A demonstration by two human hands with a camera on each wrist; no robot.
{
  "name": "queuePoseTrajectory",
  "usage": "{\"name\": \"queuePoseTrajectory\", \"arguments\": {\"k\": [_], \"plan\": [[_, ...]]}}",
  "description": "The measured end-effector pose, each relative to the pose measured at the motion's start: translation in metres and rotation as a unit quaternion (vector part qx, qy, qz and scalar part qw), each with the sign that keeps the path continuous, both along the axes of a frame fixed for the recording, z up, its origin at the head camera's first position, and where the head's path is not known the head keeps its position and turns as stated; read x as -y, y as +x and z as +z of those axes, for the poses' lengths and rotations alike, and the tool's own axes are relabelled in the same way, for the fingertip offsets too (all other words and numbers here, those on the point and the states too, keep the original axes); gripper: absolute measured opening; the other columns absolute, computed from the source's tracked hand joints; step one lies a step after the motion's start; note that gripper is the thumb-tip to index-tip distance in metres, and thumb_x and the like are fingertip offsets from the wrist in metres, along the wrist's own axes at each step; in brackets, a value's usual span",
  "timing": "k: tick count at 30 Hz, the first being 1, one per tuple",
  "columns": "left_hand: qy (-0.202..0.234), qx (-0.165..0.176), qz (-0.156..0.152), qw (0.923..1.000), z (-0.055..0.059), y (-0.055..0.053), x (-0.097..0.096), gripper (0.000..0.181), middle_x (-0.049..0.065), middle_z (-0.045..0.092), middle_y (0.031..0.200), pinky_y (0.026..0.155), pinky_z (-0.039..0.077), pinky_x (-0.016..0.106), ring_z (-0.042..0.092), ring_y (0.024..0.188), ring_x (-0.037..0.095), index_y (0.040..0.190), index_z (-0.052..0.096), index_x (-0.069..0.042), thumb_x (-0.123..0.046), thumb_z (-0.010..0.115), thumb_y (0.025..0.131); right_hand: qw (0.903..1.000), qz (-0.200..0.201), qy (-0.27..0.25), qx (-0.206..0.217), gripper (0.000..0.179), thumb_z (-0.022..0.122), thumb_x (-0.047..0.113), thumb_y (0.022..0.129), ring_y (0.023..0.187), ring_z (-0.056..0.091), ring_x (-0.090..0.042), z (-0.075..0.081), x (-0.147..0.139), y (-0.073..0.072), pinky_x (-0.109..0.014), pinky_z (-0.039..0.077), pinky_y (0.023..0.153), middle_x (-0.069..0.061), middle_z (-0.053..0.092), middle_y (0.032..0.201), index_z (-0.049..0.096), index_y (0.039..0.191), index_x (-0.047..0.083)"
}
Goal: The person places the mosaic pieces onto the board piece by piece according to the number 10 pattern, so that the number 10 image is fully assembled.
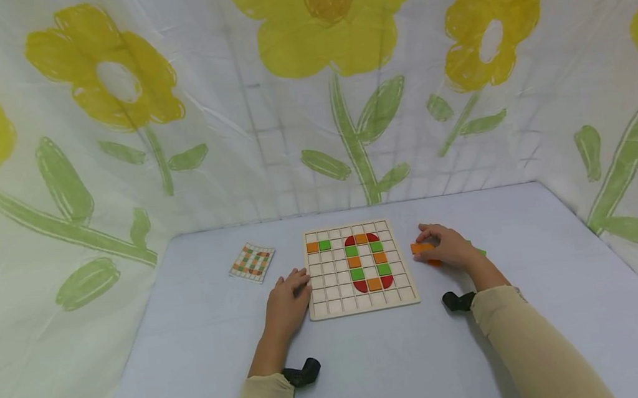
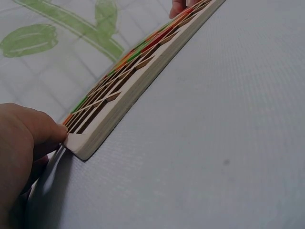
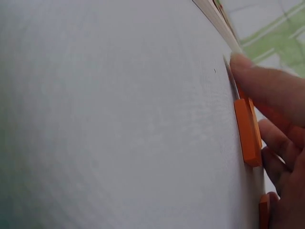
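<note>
A square wooden grid board lies on the table, bearing a ring of red, orange and green tiles. An orange tile and a green tile sit side by side in its upper left. My left hand rests at the board's left edge, its thumb touching the rim near a corner. To the right of the board, my right hand pinches an orange tile between thumb and fingers. Another orange piece lies just below that hand, which partly hides the pieces there.
A small pattern card with coloured squares lies left of the board. Green pieces show behind the right hand. A white cloth painted with yellow flowers hangs behind the table. Black wrist cameras are strapped to both wrists.
</note>
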State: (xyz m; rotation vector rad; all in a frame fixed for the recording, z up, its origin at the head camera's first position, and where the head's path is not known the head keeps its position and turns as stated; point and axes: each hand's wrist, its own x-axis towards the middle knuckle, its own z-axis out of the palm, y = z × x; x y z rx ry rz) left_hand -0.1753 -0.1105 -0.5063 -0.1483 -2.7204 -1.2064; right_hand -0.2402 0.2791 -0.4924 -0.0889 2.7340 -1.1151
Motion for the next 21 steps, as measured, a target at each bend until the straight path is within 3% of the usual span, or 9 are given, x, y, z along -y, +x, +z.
{"name": "queuePoseTrajectory", "arguments": {"k": [9,13,16,21], "plan": [[0.004,-0.003,0.005,1.0000,0.000,0.001,0.004,0.026,0.002,0.064,0.133,0.123,0.025,0.044,0.051,0.135,0.020,0.116,0.072,-0.008,-0.017,0.068,0.092,0.9990,0.011,0.040,-0.017,0.034,0.078,0.032,0.084,0.144,0.025,-0.045,0.006,0.013,-0.004,-0.062,0.024,0.118,-0.020,0.038,0.154,0.069,0.106,0.007],[0.000,0.007,-0.006,1.0000,-0.002,0.002,0.003,0.026,0.001,0.063,0.134,0.123,0.025,0.044,0.050,0.136,0.019,0.116,0.073,-0.009,-0.019,0.067,0.093,0.9990,0.009,0.037,-0.021,0.033,0.076,0.031,0.086,0.144,0.026,-0.045,0.018,0.029,-0.002,-0.063,0.024,0.117,-0.020,0.040,0.152,0.069,0.106,0.007],[0.001,0.009,-0.006,0.9999,-0.001,0.003,0.002,0.026,0.000,0.063,0.134,0.123,0.025,0.043,0.050,0.136,0.019,0.116,0.073,-0.009,-0.019,0.067,0.093,0.9980,0.040,0.011,-0.047,0.034,0.076,0.033,0.086,0.145,0.026,-0.043,0.030,0.059,-0.001,-0.063,0.026,0.117,-0.017,0.041,0.152,0.069,0.109,0.009],[0.010,0.004,-0.005,0.9999,0.000,0.003,0.001,0.025,0.002,0.064,0.133,0.123,0.026,0.044,0.051,0.135,0.020,0.115,0.073,-0.009,-0.017,0.068,0.092,0.9877,0.133,-0.003,-0.082,0.028,0.076,0.031,0.086,0.143,0.031,-0.040,0.040,0.126,-0.007,-0.058,0.032,0.116,-0.016,0.045,0.150,0.072,0.106,0.011]]}}
